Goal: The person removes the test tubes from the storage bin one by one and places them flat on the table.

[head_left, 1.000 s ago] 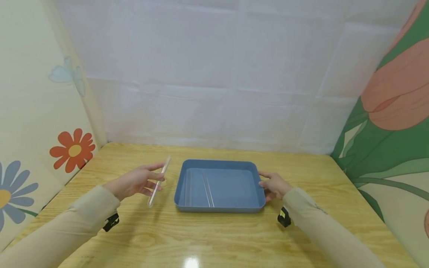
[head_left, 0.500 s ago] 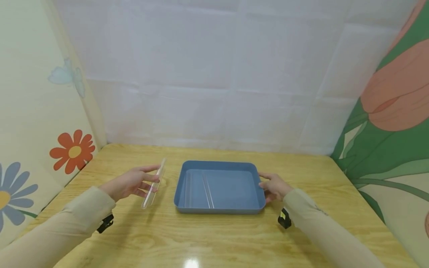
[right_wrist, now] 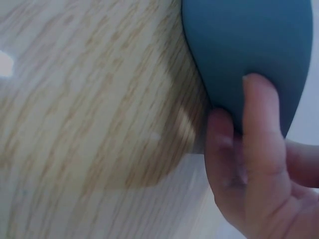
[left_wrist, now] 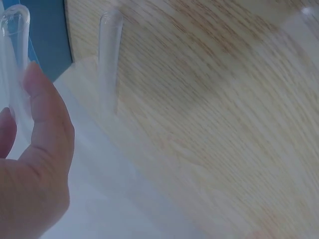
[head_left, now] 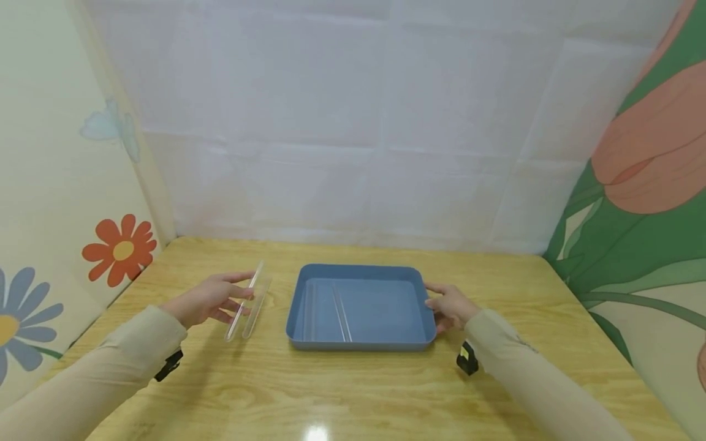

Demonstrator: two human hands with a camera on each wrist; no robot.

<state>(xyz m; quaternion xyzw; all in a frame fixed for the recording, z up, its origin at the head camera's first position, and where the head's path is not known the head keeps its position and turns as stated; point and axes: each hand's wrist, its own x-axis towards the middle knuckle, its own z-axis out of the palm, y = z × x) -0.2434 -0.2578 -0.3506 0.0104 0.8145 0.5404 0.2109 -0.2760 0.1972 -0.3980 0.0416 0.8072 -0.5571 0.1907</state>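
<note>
A clear test tube [head_left: 237, 315] is pinched between the thumb and fingers of my left hand [head_left: 206, 300], left of the blue tray. In the left wrist view the same tube stands at the upper left, its rounded end [left_wrist: 17, 20] upward. Beside it a second clear tube [head_left: 255, 311] lies on the wooden table. My right hand [head_left: 452, 306] grips the right end of the blue tray [head_left: 386, 346]; the right wrist view shows fingers [right_wrist: 261, 107] against the tray's outer wall. Inside the tray, towards its left, lie clear tubes [head_left: 342, 312], faint against the blue.
The wooden table [head_left: 353, 392] reaches back to a white sheet [head_left: 353, 153]. Flower-patterned panels [head_left: 49, 184] stand at the left and right sides.
My left hand has moved a little to the left with its tube. The second tube on the table now shows apart from the held one. Right hand and tray stay put.
</note>
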